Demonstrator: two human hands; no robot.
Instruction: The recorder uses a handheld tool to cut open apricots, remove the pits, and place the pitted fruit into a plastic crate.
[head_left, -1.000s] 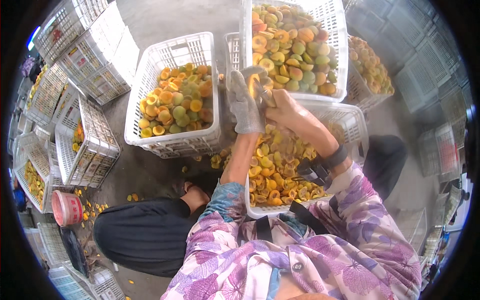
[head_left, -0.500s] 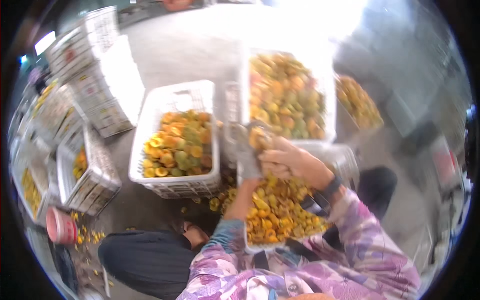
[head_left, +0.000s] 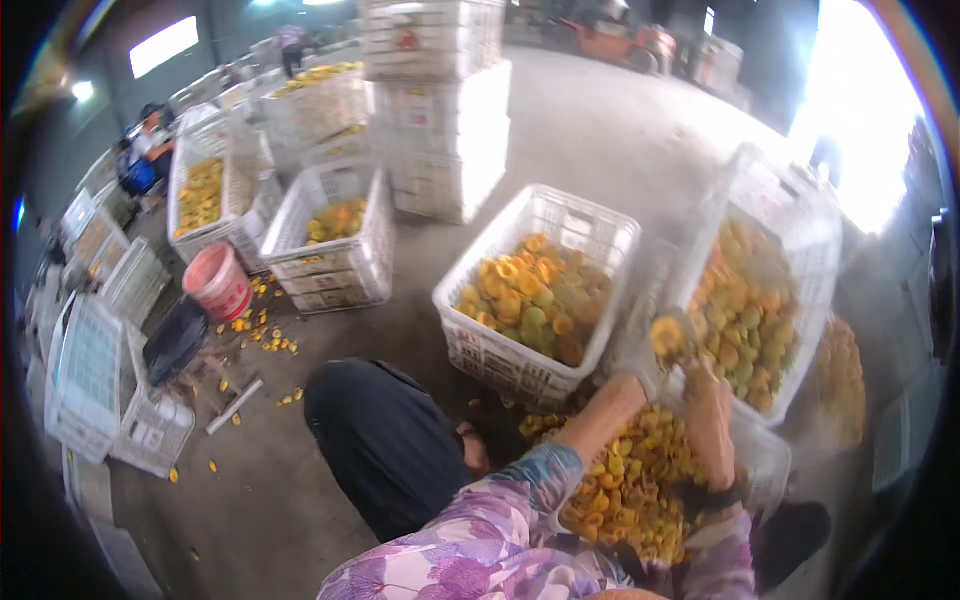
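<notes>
Our view has swung left; our left hand (head_left: 637, 358) cups fruit (head_left: 668, 336) near halves (head_left: 632, 482), presumably for short drops; right hand (head_left: 707, 405) curls, hold unclear.

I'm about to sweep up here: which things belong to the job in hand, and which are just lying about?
Likely in use: fruit piece, gloved left hand holding it, bare right hand close by, crate below them, left crate, right crate.

Likely lying about: pink bucket, pale stick, loose fruit bits on the floor.
</notes>
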